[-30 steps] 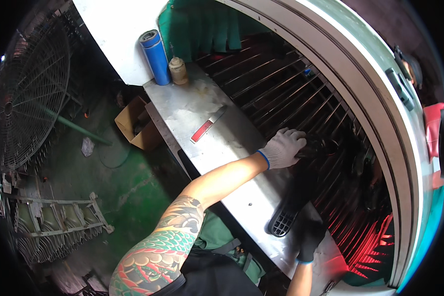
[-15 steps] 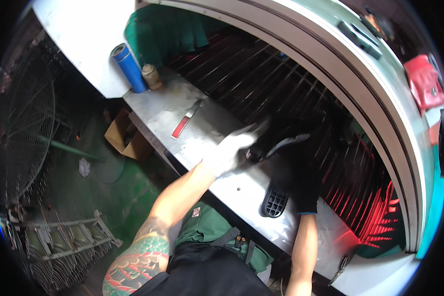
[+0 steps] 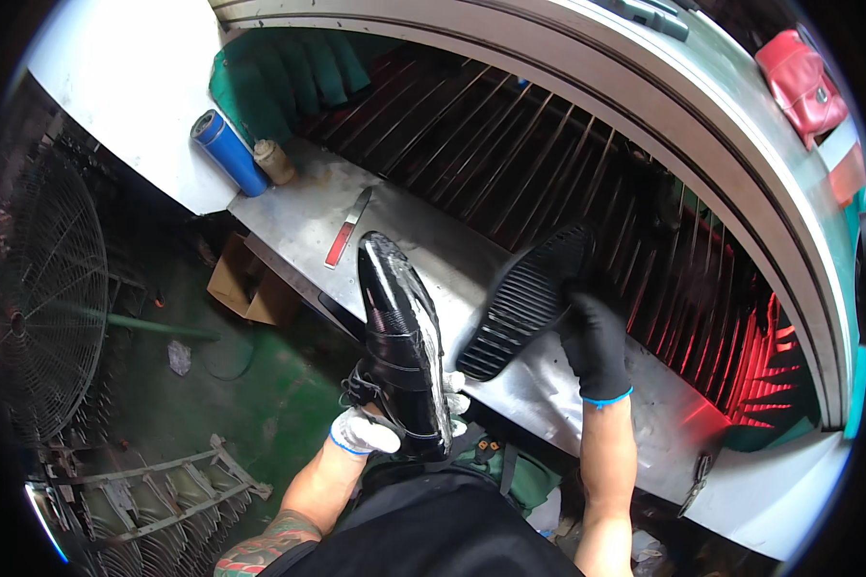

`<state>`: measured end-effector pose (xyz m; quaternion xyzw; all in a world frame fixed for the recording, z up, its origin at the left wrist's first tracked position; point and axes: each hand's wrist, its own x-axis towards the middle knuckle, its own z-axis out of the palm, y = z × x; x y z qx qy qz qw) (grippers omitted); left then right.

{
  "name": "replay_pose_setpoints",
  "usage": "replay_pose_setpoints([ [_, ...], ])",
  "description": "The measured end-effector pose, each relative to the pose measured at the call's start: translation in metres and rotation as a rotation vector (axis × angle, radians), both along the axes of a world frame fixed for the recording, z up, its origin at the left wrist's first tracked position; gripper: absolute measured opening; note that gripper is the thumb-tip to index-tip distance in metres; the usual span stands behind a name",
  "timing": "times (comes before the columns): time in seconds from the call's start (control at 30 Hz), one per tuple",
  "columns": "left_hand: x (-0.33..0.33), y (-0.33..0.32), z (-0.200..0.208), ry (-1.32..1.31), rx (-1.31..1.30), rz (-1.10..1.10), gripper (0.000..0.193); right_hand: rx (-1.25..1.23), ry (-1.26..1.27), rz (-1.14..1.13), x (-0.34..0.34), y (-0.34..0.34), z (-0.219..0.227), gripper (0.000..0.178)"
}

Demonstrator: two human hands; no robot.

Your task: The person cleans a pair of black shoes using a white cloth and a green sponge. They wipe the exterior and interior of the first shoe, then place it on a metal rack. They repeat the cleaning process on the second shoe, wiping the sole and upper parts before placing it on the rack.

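Observation:
My left hand [image 3: 363, 432], in a white glove with a blue cuff, is closed around the heel end of a glossy black shoe [image 3: 391, 332]. The toe points away from me, and a pale rough strip runs along its right lower edge. To the right, my right hand [image 3: 598, 351] wears a black glove and grips a black shoe sole [image 3: 524, 306] by its right side. The sole's face with crosswise ridges shows. Shoe and sole are apart, both raised over the near edge of the metal ledge.
On the metal ledge [image 3: 433, 240] lie a red-handled knife [image 3: 346, 231], a blue cylinder [image 3: 229, 154] and a small tan bottle [image 3: 274, 162]. Behind are metal rods [image 3: 452, 144] under a curved white hood, glowing red at right. A cardboard box [image 3: 250, 284] and a fan [image 3: 48, 298] stand left.
My left hand has drawn the shoe back from over the rods toward my body. The sole is lifted and turned in my right hand, its ridged face now in sight.

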<state>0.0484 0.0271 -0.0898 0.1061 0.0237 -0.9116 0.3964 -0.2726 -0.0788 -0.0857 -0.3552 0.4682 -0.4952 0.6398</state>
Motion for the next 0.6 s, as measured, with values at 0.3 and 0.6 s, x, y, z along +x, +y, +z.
replay_pose_setpoints([
  [0.3, -0.002, 0.015, 0.001, -0.865, -0.68, 0.343, 0.111, -0.408, 0.129, -0.025, 0.031, 0.014, 0.033, 0.037],
  [0.6, 0.001, 0.03, -0.029, -1.46, -1.138, 0.374, 0.123, -0.656, 0.061, 0.053, 0.038, 0.029, 0.04, 0.052],
])
